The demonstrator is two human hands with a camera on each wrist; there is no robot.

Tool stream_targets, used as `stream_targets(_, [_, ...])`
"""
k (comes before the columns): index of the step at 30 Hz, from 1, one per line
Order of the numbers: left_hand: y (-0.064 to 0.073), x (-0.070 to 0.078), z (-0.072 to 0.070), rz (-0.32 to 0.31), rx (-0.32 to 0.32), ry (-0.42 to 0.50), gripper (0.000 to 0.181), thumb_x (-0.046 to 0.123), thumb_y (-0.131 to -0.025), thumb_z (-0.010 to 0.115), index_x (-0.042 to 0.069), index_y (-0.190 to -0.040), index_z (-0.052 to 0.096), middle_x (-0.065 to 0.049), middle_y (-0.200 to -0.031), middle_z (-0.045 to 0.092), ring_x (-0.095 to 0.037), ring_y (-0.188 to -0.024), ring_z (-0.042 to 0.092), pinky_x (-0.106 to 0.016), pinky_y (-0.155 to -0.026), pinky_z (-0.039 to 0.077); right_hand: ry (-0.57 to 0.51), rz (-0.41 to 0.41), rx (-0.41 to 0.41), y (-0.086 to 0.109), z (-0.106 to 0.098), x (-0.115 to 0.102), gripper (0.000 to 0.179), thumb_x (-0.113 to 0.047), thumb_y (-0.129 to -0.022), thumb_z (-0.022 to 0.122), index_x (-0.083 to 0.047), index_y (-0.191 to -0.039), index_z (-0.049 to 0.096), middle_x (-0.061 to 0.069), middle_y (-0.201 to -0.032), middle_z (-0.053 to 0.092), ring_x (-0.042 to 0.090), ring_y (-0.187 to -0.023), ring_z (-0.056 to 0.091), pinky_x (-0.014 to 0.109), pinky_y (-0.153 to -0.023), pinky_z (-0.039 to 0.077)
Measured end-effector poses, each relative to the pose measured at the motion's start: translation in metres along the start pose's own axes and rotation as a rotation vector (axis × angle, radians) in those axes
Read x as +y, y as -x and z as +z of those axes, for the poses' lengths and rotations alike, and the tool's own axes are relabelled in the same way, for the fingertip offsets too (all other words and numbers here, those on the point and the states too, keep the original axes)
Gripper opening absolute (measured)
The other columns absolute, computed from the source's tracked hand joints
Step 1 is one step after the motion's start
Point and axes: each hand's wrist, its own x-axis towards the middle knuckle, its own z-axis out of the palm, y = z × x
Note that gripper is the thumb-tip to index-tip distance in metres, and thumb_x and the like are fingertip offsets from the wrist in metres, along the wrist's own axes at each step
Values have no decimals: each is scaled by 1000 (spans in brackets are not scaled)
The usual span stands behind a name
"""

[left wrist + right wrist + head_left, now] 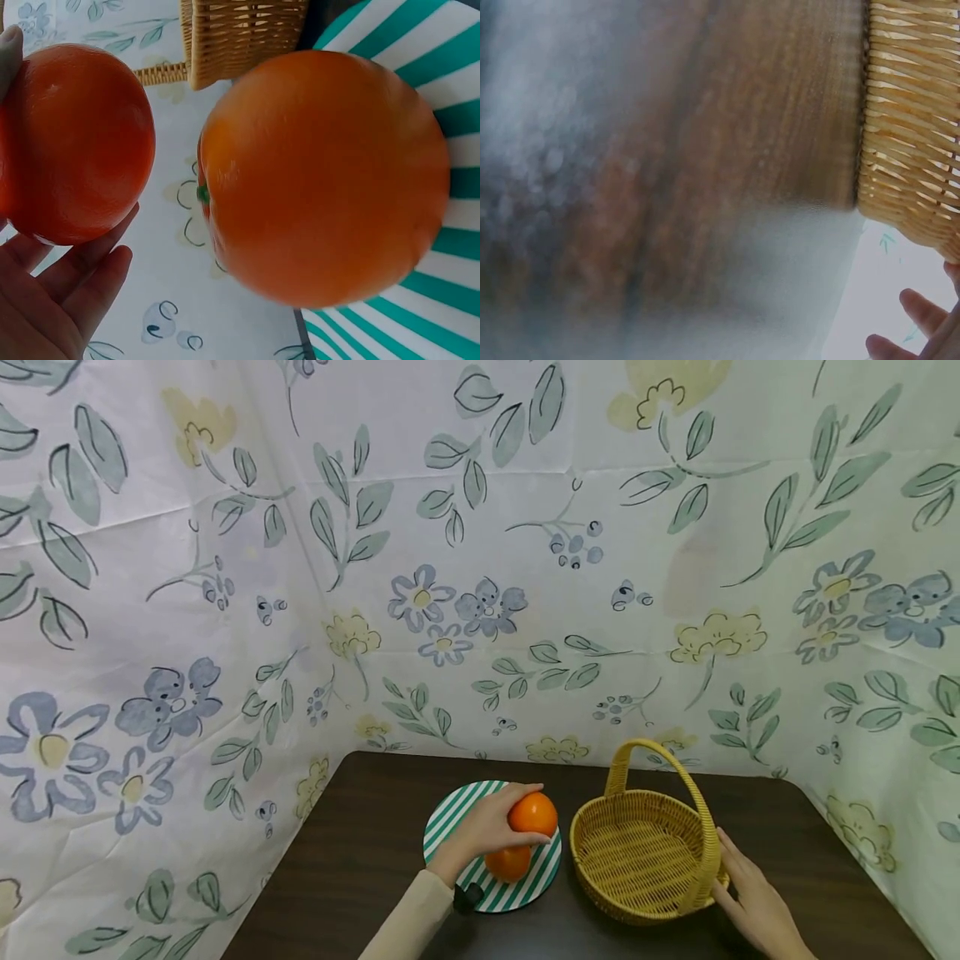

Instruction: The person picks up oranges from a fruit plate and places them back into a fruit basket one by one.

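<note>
My left hand (489, 823) holds a shiny orange (534, 815) between thumb and fingers, above the right part of a round green-and-white striped plate (447, 817). A second orange (508, 864) lies on the plate just below that hand. In the left wrist view the second orange (330, 180) shows a small green stem spot, and the held orange (79, 142) looks redder. To the right of the plate stands a yellow wicker basket (633, 852) with a tall handle. My right hand (757, 900) touches the basket's right side, its fingers extended along the outer wall.
The dark wooden table (337, 860) extends around the plate and basket. Behind and to the left hangs a white cloth (540, 693) printed with flowers and leaves. The basket's handle (701, 802) arches above its rim.
</note>
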Motion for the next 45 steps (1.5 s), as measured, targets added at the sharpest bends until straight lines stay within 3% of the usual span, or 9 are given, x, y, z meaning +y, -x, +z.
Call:
stream_targets(4, [-2, 4, 4, 6, -11, 5, 77, 71, -73, 57, 40, -140, 35, 11, -133, 49, -11, -105, 56, -32, -85, 50, 0, 23, -27, 0, 1, -1, 72, -35, -93, 53, -24, -150, 11, 10, -155, 14, 49, -119, 38, 63, -82, 34])
stream_targets(9, [-5, 9, 7, 42, -14, -6, 76, 70, -73, 58, 39, -140, 36, 10, -132, 50, -10, -105, 57, -30, -84, 50, 0, 32, -37, 0, 2, -1, 71, -36, -94, 52, -23, -151, 10, 5, -156, 8, 49, -119, 37, 63, -83, 34])
stream_targets(20, [-16, 15, 13, 44, -14, 19, 75, 70, -73, 58, 43, -138, 35, 11, -131, 49, -8, -100, 56, -29, -80, 50, -7, 16, -17, -1, 2, 0, 71, -34, -94, 52, -23, -151, 10, -1, -156, 6, 50, -119, 37, 63, -83, 33])
stream_targets(28, [-22, 22, 17, 52, -19, 32, 75, 68, -73, 60, 42, -139, 36, 10, -131, 49, -8, -101, 56, -27, -80, 50, 0, 6, -1, -1, 3, 1, 71, -33, -94, 53, -21, -151, 12, 13, -154, 15, 50, -118, 38, 63, -82, 34])
stream_targets(45, [-35, 27, 27, 91, -31, 16, 73, 67, -74, 60, 41, -139, 36, 12, -131, 49, -6, -99, 56, -25, -79, 50, -33, 31, -61, -2, 2, 0, 70, -35, -96, 49, -22, -151, 8, 15, -154, 12, 52, -119, 36, 64, -82, 34])
